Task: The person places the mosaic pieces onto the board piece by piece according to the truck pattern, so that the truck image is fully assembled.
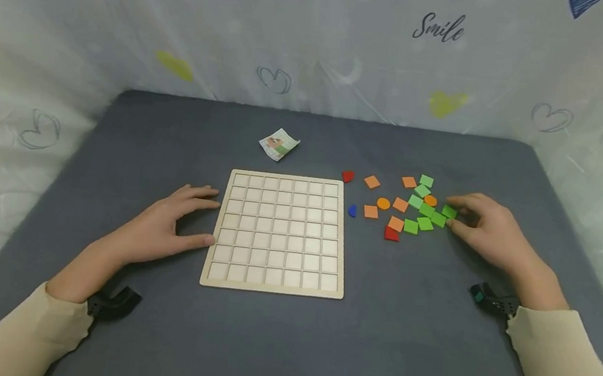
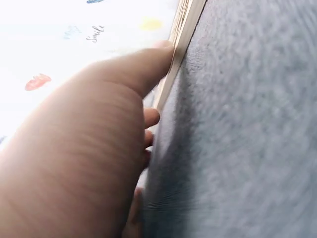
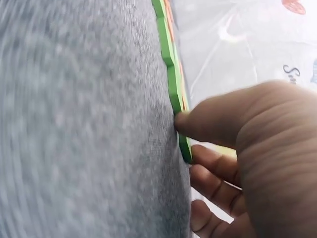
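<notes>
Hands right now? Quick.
Left hand: open, touching the left edge of the board.
Right hand: at the green tiles; can't tell whether it grips one.

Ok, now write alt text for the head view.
A person's left hand touches the left edge of a pale gridded board on a dark gray table, while the right hand is at the right end of a scatter of small colored pieces, mostly green and orange. A small printed paper lies beyond the board.
</notes>
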